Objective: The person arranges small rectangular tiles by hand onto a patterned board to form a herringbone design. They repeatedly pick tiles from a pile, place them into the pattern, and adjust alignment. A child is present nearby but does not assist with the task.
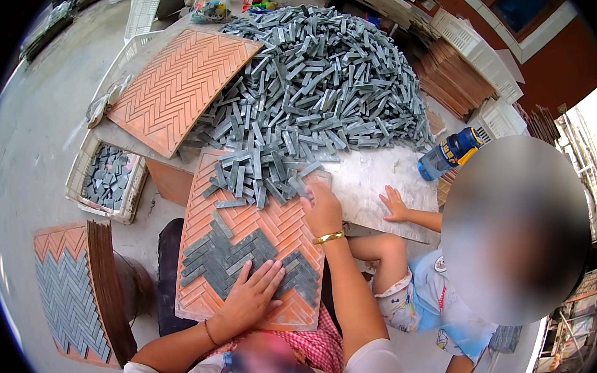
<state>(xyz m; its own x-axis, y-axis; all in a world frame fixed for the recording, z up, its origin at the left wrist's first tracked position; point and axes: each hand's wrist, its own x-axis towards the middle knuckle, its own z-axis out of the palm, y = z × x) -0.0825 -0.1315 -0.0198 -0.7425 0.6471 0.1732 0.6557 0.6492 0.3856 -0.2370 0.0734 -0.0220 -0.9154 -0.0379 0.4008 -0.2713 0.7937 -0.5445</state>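
Several laid tiles (203, 257) touch your flat, empty left hand (251, 293); at its one o'clock, your right hand (323, 208) curls, hold unclear.

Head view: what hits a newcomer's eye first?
The heap of grey strips, top centre, dominates. Then the orange herringbone tray below it, part-filled with laid strips, left hand spread over them, right hand at the heap's near edge. At right, another person beside a blue bottle.

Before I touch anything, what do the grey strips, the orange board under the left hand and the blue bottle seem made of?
Grey strips: probably cut stone, mostly matte; flat faces, uneven grey tones.
Orange board: perhaps moulded plastic or rubber; regular raised ridges, uniform colour.
Blue bottle: likely plastic, glossy; its lower part looks see-through.
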